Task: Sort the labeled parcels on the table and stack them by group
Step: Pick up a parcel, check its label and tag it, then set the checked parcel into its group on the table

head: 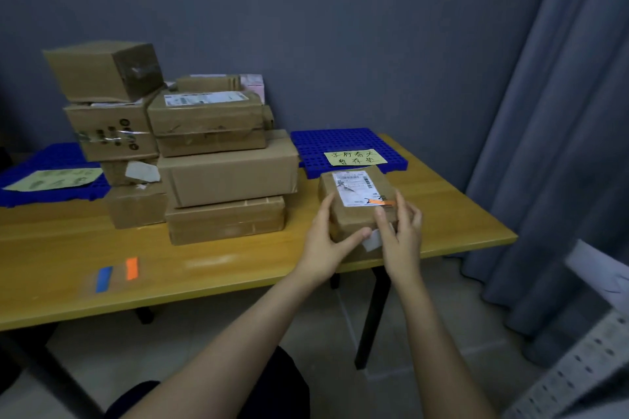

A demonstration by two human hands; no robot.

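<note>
A small brown parcel [357,201] with a white shipping label and an orange strip is held above the right part of the wooden table [68,248]. My left hand [326,238] grips its left and front side, and my right hand [400,235] grips its right side. Just behind it lies a blue grid mat [343,143] with a yellow handwritten note [354,157]. A second blue mat [61,160] with a pale note [54,178] lies at the far left. Several cardboard parcels [224,177] stand stacked in two piles at the table's middle.
Blue and orange tape strips [117,272] are stuck near the table's front edge. A grey curtain [551,146] hangs at the right, and a perforated white object [578,374] sits at the lower right. The wall stands behind the table.
</note>
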